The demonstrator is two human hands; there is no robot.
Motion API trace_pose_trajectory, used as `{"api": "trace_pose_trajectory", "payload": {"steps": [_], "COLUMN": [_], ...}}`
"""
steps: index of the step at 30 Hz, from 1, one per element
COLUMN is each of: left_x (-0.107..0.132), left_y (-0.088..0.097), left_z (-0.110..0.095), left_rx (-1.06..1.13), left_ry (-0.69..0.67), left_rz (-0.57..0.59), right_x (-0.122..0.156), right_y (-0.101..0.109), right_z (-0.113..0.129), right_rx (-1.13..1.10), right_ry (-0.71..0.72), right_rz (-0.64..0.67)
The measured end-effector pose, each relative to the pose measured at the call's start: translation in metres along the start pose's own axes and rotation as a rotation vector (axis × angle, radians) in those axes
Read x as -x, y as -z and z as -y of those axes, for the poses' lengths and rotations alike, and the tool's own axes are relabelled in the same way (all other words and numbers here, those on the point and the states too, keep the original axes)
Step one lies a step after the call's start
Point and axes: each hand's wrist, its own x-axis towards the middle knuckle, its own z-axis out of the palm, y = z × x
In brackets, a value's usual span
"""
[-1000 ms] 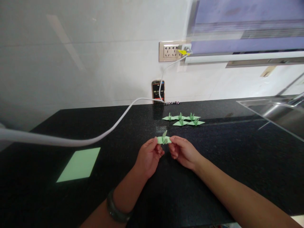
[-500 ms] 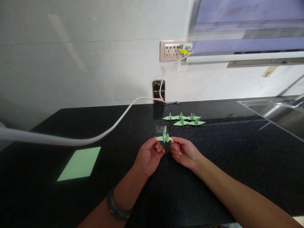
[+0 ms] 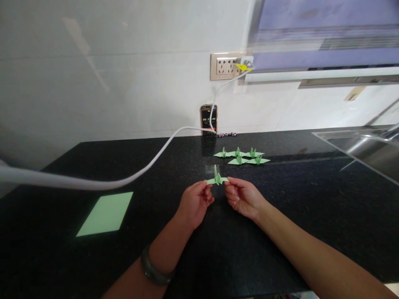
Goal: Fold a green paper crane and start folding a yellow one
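Observation:
A light green origami crane (image 3: 217,179) is held up between my two hands above the black counter. My left hand (image 3: 195,203) pinches the tip of its left wing between thumb and finger. At the opposite wing tip, my right hand (image 3: 245,198) has the same kind of pinch, its other fingers curled in. One thin point of the crane stands upright, and the wings spread out nearly level. Behind it, several finished green paper cranes (image 3: 239,160) sit in two rows on the counter. Flat green square paper (image 3: 106,214) lies to the left of my left hand.
A phone (image 3: 208,119) showing a timer leans against the wall. Its white cable (image 3: 149,168) runs to the wall socket (image 3: 225,66), and a thick blurred stretch crosses the left foreground. A metal sink (image 3: 370,149) is set into the black counter (image 3: 299,199) at right.
The wings of the held crane have been drawn out flatter and slightly wider, with my right hand shifted a little to the right. Both pinches stay on the wing tips.

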Motion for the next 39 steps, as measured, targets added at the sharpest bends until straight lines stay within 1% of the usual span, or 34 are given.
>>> {"api": "trace_pose_trajectory", "payload": {"steps": [2,4,7,12,17,22,27,34,36,39], "left_x": [-0.001,-0.002,-0.003,-0.003,-0.004,-0.005,-0.005,-0.006,-0.007,-0.008], "left_y": [0.004,0.007,0.010,0.011,0.011,0.011,0.011,0.013,0.014,0.016], "left_z": [-0.002,-0.005,-0.010,-0.013,-0.013,-0.014,-0.014,-0.013,-0.013,-0.014], "left_rx": [-0.143,-0.212,-0.170,-0.076,-0.075,-0.124,-0.105,-0.163,-0.179,-0.210], "left_ry": [-0.029,-0.045,-0.029,0.014,0.053,0.035,0.050,0.015,0.002,-0.054], "left_rz": [-0.048,-0.076,-0.070,-0.045,-0.048,-0.053,-0.054,-0.064,-0.082,-0.149], "right_x": [-0.001,-0.002,-0.003,-0.004,-0.004,-0.002,-0.003,-0.004,-0.006,-0.008], "right_y": [0.003,0.005,0.007,0.009,0.010,0.008,0.009,0.011,0.013,0.017], "right_z": [0.001,0.002,0.003,0.004,0.005,0.006,0.006,0.006,0.008,0.012], "right_rx": [0.045,0.102,0.160,0.154,0.142,0.173,0.208,0.271,0.311,0.339], "right_ry": [0.024,0.039,0.050,0.050,0.032,0.071,0.076,0.108,0.144,0.225], "right_rz": [-0.019,-0.032,-0.039,-0.055,-0.058,-0.069,-0.084,-0.155,-0.187,-0.232]}}
